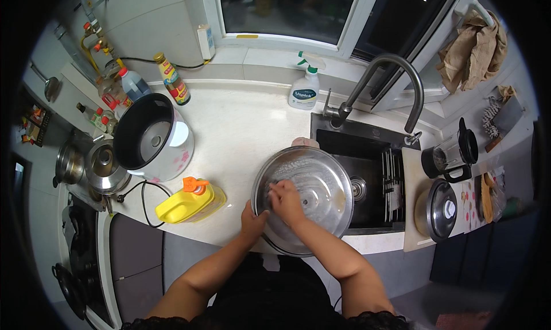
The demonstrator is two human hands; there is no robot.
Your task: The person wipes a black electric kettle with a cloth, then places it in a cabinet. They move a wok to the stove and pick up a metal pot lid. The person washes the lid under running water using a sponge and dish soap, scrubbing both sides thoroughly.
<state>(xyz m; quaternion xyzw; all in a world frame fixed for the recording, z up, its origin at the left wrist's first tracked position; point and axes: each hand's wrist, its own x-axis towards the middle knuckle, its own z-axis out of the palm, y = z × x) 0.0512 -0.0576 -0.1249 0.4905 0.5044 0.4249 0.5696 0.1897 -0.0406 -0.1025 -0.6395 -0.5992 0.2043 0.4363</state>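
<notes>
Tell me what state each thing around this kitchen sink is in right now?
Steel lid: held over the sink edge, being rubbed.
Left hand: gripping the lid's rim.
Right hand: pressed on the lid's top.
Rice cooker: open, pot empty.
Yellow jug: lying on its side, capped.
Faucet: no water seen running.
Spray bottle: upright.

I note the large pan lid [310, 195] over the left part of the sink [367, 175], its near edge overhanging the counter [247, 129]. My left hand [252, 220] is at its left rim; my right hand [285, 201] lies on top. The faucet [390, 83] stands behind the sink, a spray bottle [304, 89] to its left. Left of the lid lies a jug [189, 202] on its side, a rice cooker [152, 138] behind it. Right of the sink sit a lidded pot [437, 209] and, behind it, a blender [450, 152].
</notes>
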